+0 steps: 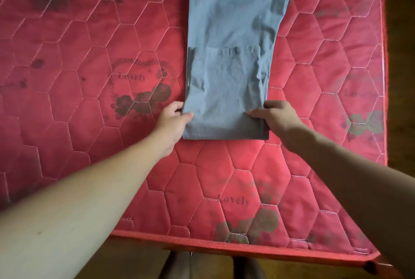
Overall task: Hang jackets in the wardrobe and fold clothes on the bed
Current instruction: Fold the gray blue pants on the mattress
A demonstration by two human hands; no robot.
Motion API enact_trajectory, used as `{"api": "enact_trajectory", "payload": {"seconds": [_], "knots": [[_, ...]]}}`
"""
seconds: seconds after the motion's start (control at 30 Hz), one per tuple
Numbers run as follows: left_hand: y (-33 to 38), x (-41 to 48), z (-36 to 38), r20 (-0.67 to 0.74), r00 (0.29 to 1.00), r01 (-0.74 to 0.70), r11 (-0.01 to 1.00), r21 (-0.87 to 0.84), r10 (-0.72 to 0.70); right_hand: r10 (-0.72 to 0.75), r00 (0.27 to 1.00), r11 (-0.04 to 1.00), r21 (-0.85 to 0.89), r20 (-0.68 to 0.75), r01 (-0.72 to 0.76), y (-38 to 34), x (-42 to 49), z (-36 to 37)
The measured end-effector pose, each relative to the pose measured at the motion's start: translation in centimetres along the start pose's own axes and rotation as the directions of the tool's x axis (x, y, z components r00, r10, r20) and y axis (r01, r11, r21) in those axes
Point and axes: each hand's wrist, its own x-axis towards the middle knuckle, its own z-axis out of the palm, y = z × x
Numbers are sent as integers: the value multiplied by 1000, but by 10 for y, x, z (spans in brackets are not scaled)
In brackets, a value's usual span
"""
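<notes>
While you lean over the edge of the bed, a printed word, "Lovely", reads on its red quilting just short of your hands. Your left hand and right hand each pinch one side of the grey-blue garment at its near fold, thumbs on top, likely keeping the layers square for the next fold. Beyond them it lies flat, running away from you. Left of your left hand, a heart wreath frames a second "Lovely".

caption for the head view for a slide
Left hand and right hand pinch the folded near end of a grey-blue garment on a red quilted mattress.
</notes>
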Motion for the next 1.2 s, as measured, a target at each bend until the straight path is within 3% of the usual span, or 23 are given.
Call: {"api": "enact_trajectory", "payload": {"seconds": [0.13,0.3,0.4,0.6,0.7,0.9,0.97,1.03,1.07,1.1,1.2], "knots": [[6,-2,0,39,995,87,996,-3,-87,40,997,982,181,60,-50,-7,4,11],[-21,-25,-1,113,979,161,983,85,-170,237,964,952,170,118,-254,53,-13,22],[-52,-58,-4,141,959,236,969,75,-245,348,924,910,181,158,-373,86,-35,26],[-102,-117,-22,196,883,404,904,142,-426,456,775,771,240,437,-589,121,-99,25],[-97,-110,-22,221,898,352,923,154,-379,390,817,795,292,425,-532,116,-96,28],[-46,-40,2,118,984,138,990,-42,-132,188,982,882,435,25,-181,67,-25,33],[-40,-30,6,118,988,98,995,2,-97,67,977,967,255,-204,-13,52,-16,33],[-40,-31,6,125,989,79,996,42,-83,-191,903,970,-214,-386,114,45,-14,29],[-40,-33,6,133,988,77,996,47,-83,-282,884,924,-352,-372,147,43,-16,28],[-42,-34,5,141,986,80,996,44,-86,-275,911,911,-387,-308,144,44,-16,28],[-44,-37,4,169,982,88,996,10,-89,-35,993,963,-268,-109,4,49,-17,30]]}}
